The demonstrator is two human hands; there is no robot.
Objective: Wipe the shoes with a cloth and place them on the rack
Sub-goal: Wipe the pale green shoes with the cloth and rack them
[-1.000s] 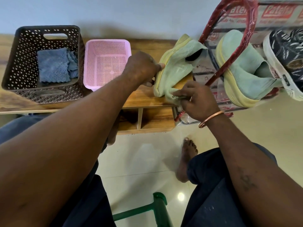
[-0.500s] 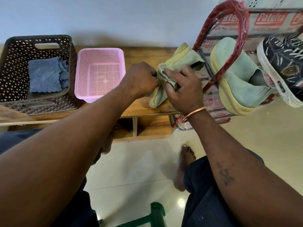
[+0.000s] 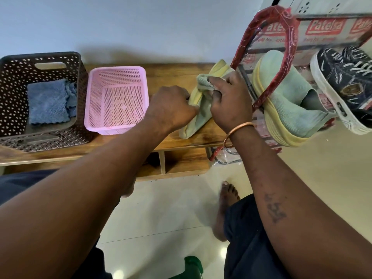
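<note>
Scene logged left to right. At far left, a dark brown perforated plastic basket (image 3: 12,77) is set on the low wooden bench (image 3: 171,75), with folded blue cloths (image 3: 48,101) lying in it. Just beside it stands a pink perforated plastic basket (image 3: 116,69), in which nothing can be seen. Right of the baskets, the left hand (image 3: 171,107) is curled around the side of the pale green knit shoe with a yellow sole (image 3: 191,127), which is steadied on the bench top. The shoe's long axis runs diagonally, its near end toward the bench's front edge and its far end up and right toward the rack. A small pale green cloth (image 3: 203,82) is pinched in the right hand (image 3: 229,103) and pressed against the upper part of that shoe, so wiping is judged to be in progress and placing not yet done. A copper bangle (image 3: 237,129) is worn on the right wrist. Immediately right of the shoe stands the shoe rack with a red plastic-wrapped tubular frame (image 3: 291,31). A matching pale green shoe (image 3: 285,103) is already lodged on it, toe up, with a navy patterned sneaker with a white sole (image 3: 346,83) just beside it. The rack lies rightward of the gripped shoe, and the right hand is nearer to it, though that hand is occupied by the cloth. The red frame hoop and the matching shoe are judged to be the obstacles between the shoe and a free spot. Whether room remains on that tier cannot be told.
</note>
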